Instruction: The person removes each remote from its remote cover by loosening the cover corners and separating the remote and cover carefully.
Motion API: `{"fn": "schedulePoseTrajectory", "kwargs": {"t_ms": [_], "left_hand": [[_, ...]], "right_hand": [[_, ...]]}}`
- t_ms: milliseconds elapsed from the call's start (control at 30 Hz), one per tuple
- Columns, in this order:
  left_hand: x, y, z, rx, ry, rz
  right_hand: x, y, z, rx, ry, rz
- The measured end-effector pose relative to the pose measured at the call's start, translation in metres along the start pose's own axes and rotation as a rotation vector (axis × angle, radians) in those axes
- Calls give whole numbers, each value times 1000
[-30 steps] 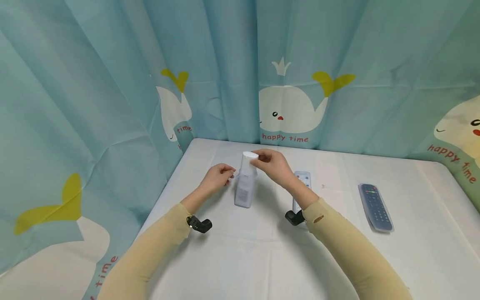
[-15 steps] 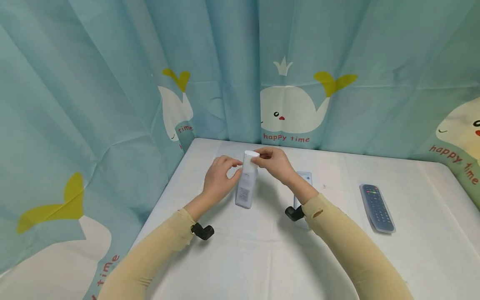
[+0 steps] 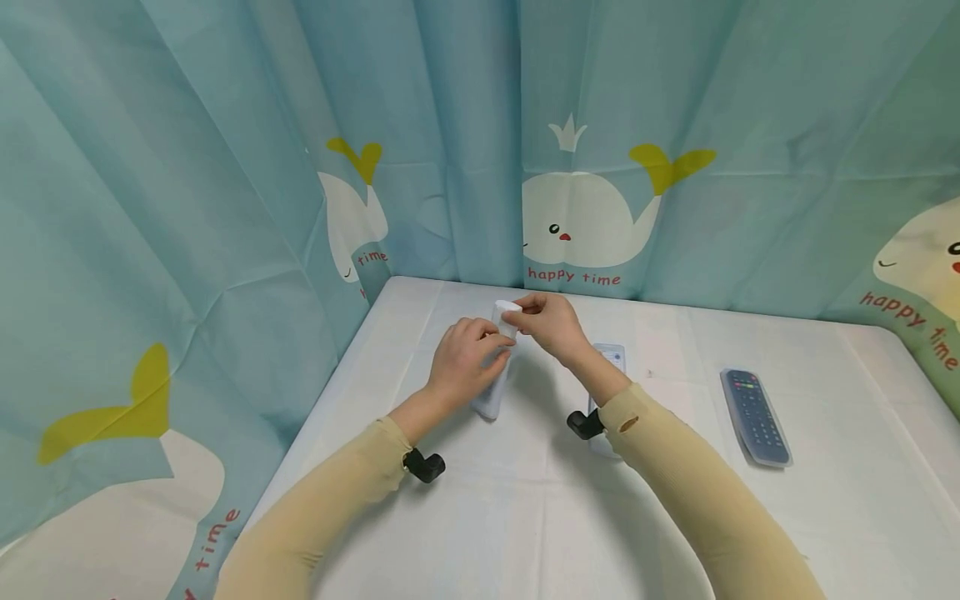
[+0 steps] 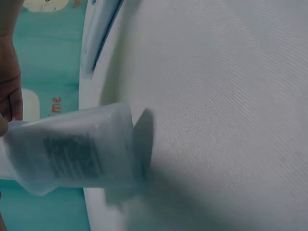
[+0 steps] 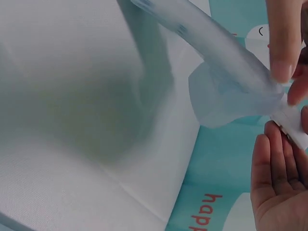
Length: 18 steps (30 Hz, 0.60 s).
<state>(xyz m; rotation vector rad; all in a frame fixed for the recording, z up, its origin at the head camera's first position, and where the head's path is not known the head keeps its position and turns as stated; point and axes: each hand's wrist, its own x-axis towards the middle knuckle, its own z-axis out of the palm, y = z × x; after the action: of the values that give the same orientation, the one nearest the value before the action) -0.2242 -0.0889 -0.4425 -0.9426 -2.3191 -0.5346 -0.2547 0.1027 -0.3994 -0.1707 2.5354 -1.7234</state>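
Note:
A white remote control (image 3: 507, 307) stands tilted on end, its lower part inside a translucent cover (image 3: 489, 407). My right hand (image 3: 551, 325) pinches the bare upper end between thumb and fingers. My left hand (image 3: 465, 362) wraps round from the left, thumb and fingers pinching near the top of the cover and hiding its middle. In the right wrist view the cover (image 5: 216, 98) bulges loosely by its open end, with the white remote (image 5: 291, 120) sticking out. The left wrist view shows printed text through the cover (image 4: 72, 154).
A pale remote control (image 3: 609, 357) lies behind my right forearm, partly hidden. Farther right lies a dark remote control (image 3: 753, 417) in a clear cover. A blue curtain (image 3: 480, 125) with whales borders the white table (image 3: 510, 517) at the back and left.
My left hand has moved right and forward, from beside the remote control to gripping round its cover. My right hand keeps its pinch on the top, which leans slightly farther right.

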Motion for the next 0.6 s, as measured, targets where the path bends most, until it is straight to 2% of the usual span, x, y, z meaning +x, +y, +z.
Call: {"fn": "schedulePoseTrajectory", "kwargs": {"t_ms": [200,400,600], "left_hand": [[3,2,4,76,-2,-11],[6,1,8,157,27,63],[-2,5,11,161,-5,101]], "right_hand": [[2,0,4,-37,42,32],[1,-1,7,-60,64,31],[-2,1,10,-47,60,-29]]}}
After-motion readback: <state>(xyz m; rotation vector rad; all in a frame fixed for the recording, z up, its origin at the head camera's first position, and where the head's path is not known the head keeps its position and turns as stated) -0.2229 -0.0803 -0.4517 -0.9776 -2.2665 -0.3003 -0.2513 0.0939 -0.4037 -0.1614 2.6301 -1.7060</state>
